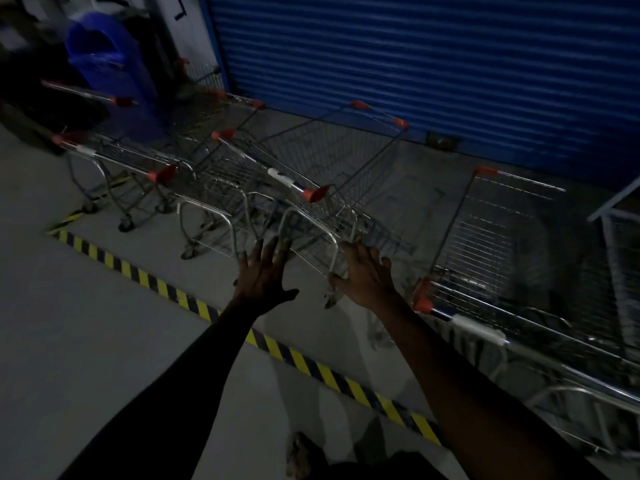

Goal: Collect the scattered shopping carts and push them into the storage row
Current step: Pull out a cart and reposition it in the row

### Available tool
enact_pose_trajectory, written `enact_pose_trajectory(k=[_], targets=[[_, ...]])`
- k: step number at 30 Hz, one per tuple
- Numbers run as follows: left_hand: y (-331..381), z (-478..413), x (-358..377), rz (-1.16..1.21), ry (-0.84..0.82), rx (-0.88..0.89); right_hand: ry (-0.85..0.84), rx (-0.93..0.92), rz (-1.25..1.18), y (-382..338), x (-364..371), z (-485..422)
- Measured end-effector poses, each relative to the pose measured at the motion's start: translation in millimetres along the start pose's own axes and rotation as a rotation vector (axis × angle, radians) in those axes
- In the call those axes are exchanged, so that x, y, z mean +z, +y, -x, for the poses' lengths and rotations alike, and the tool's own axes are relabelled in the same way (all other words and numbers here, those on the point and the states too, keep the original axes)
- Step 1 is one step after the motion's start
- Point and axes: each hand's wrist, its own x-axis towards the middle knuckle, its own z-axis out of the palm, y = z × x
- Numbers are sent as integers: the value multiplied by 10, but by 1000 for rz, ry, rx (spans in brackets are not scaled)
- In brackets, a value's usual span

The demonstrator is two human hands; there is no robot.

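Carts (304, 174) before shutter (433, 57), bin (107, 64) left.

No text, brand or number is showing clearly enough to be read in this dim, blurred view. A white sleeve (282, 176) on the handle of the middle cart (329, 157) is appearing blank, and a second white sleeve (479, 332) on the right cart (502, 244) too. The floor (86, 341) is carrying only yellow-and-black hazard tape (138, 273), without words.
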Motion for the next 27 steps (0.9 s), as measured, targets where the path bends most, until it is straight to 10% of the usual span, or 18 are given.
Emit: enact_pose_trajectory(k=[27], targets=[[-1863, -2477, -407, -100, -101, 21, -35, 80, -6, -1085, 343, -2786]])
